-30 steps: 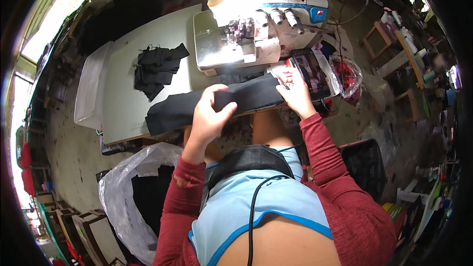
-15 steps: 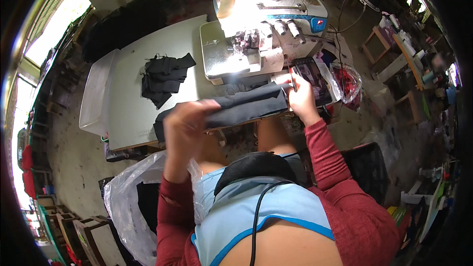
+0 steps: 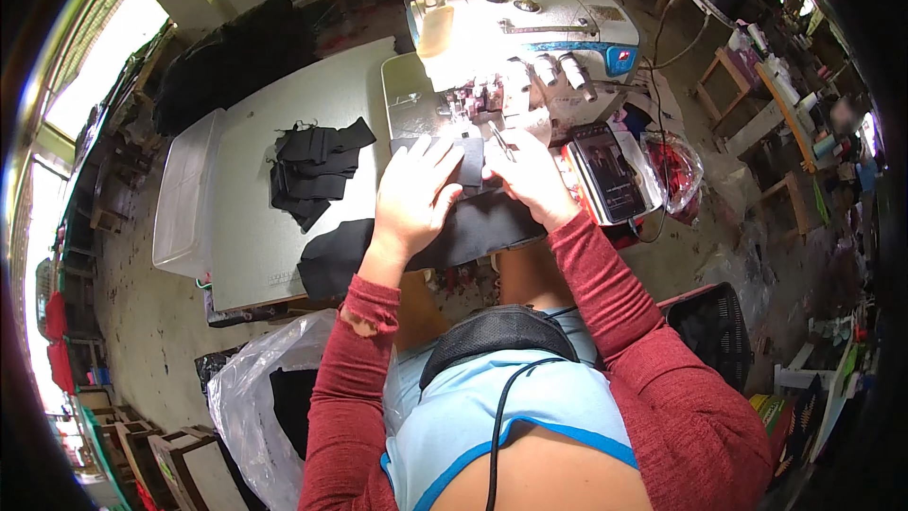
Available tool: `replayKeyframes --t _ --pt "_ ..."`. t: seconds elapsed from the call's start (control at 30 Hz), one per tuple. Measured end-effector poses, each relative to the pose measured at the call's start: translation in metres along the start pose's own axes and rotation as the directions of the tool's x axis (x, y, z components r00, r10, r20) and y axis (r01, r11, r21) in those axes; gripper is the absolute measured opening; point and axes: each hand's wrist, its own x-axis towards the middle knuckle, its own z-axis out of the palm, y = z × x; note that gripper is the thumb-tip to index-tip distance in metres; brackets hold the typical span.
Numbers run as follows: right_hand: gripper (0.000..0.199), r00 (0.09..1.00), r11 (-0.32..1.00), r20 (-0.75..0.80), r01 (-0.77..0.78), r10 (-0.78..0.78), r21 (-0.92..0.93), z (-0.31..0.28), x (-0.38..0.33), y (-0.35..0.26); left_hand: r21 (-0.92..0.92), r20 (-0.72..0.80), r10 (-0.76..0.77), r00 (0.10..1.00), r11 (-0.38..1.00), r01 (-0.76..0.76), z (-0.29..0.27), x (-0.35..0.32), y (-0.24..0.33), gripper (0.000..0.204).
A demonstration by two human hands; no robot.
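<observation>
My left hand (image 3: 416,191) lies with fingers stretched out on a small dark grey fabric piece (image 3: 470,163), at the front of a white and blue sewing machine (image 3: 577,30). Close to the needle area, my right hand (image 3: 535,176) is closed around a slim metal tool (image 3: 499,140), perhaps thread snips; its fingertips are by the fabric's right edge. A long black fabric strip (image 3: 482,225) lies along the table's front edge, below both hands. Glare from the machine's lamp washes out the needle area.
To the left, a pile of black fabric pieces (image 3: 317,166) rests on the pale table (image 3: 248,227). A clear plastic bin (image 3: 184,203) stands beyond it. At right lie a phone (image 3: 608,173) and a bag with red contents (image 3: 673,175). A plastic bag (image 3: 255,374) sits low left.
Both hands have moved to the machine's front; the left one now lies on a small grey piece. The long black strip, previously held up between the hands, now lies at the table edge.
</observation>
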Motion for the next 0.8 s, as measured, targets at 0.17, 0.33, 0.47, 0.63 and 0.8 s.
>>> replayKeyframes --t 0.17,0.33,0.47,0.63,0.8 --pt "0.022 0.975 0.941 -0.029 0.206 -0.221 -0.267 -0.001 0.004 0.013 0.086 -0.072 -0.089 0.993 0.992 0.095 0.01 0.006 0.007 0.042" --pt "0.039 0.926 0.775 0.071 0.351 -0.371 -0.526 0.014 -0.002 0.002 0.136 -0.074 -0.115 0.991 0.983 0.124 0.013 0.012 0.008 0.042" --pt "0.048 0.918 0.66 0.094 0.345 -0.385 -0.668 0.02 -0.009 0.004 0.204 -0.106 -0.058 0.993 0.976 0.079 0.01 0.011 0.007 0.04" --pt "0.049 0.88 0.525 0.034 0.313 -0.473 -0.791 0.012 -0.012 0.022 0.291 0.069 -0.048 0.996 0.956 0.026 0.017 0.031 -0.018 0.039" --pt "0.042 0.938 0.582 0.025 0.236 -0.345 -0.778 0.026 -0.027 0.003 0.064 0.038 -0.366 0.93 0.93 0.363 0.029 0.058 -0.096 0.032"
